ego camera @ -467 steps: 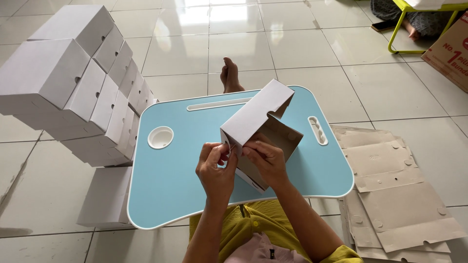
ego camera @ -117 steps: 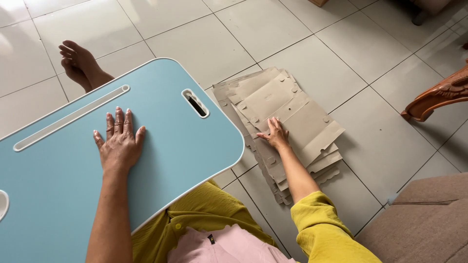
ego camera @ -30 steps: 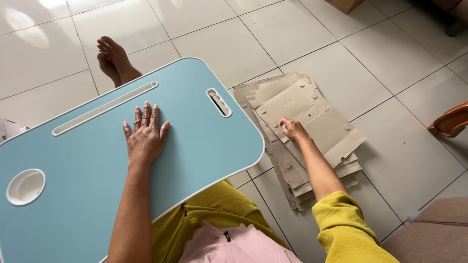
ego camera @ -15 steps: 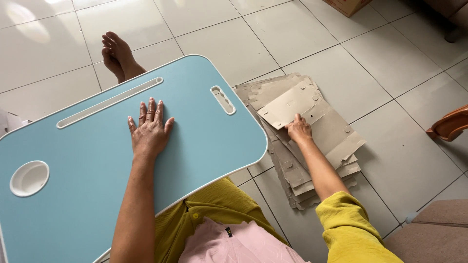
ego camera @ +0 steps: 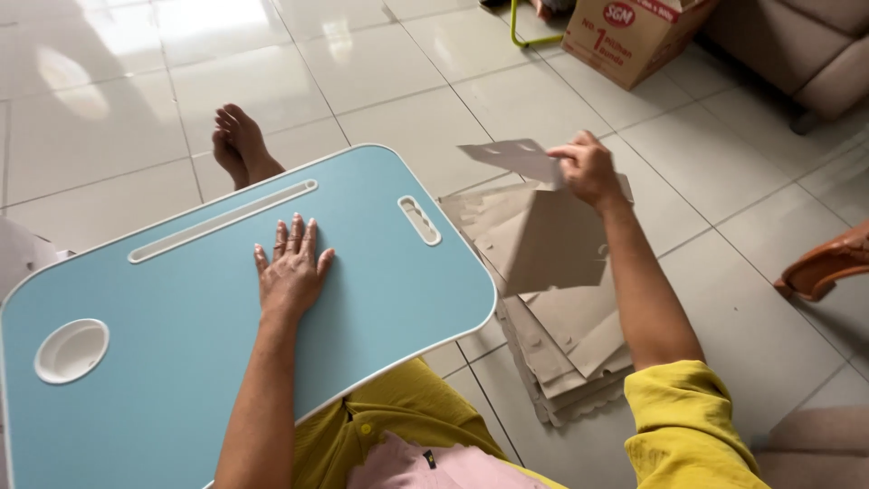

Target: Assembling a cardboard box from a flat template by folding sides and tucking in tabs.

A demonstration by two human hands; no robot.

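Note:
My right hand (ego camera: 588, 169) grips the top edge of a flat grey-brown cardboard sheet (ego camera: 543, 237) and holds it lifted off the floor, hanging over a stack of similar flat cardboard sheets (ego camera: 570, 349) on the tiles to my right. My left hand (ego camera: 291, 269) lies flat, fingers together, on the light blue lap table (ego camera: 163, 362) in front of me. The table has a long groove, a handle slot and a round white cup recess (ego camera: 71, 349) at its left.
My bare feet (ego camera: 240, 145) show past the table's far edge. A brown cardboard carton (ego camera: 634, 36) stands at the back right beside a beige sofa (ego camera: 806, 50). A wooden furniture piece (ego camera: 828, 263) sits at the right edge. White tiled floor all around.
My right hand has taken hold of the top cardboard sheet and raised it from the stack. My left hand stays flat on the table. The view has tilted up and right.

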